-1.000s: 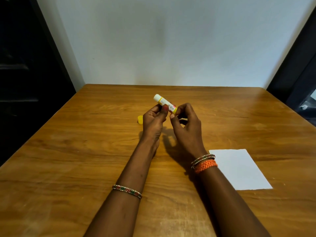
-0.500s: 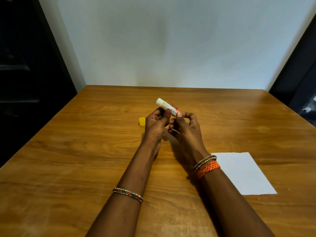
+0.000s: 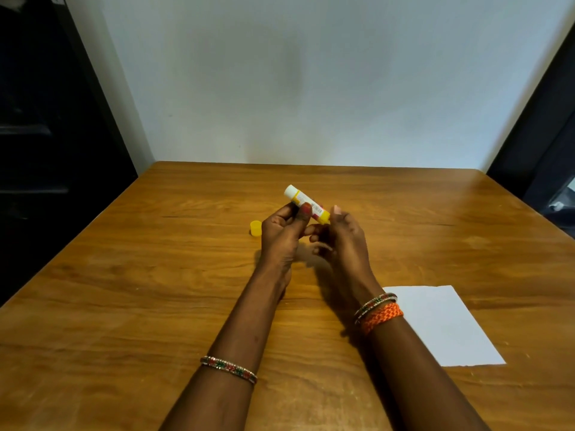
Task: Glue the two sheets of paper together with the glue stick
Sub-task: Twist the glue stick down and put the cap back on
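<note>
On a wooden table (image 3: 124,290), white paper (image 3: 441,325) lies near the person's right forearm, nearer than to the left. Above the centre, the left hand (image 3: 281,234) grips a glue stick (image 3: 306,203), its length slanting up-left; the right hand (image 3: 342,241) pinches the lower yellow end. The yellow cap (image 3: 255,228) sits just left.
</note>
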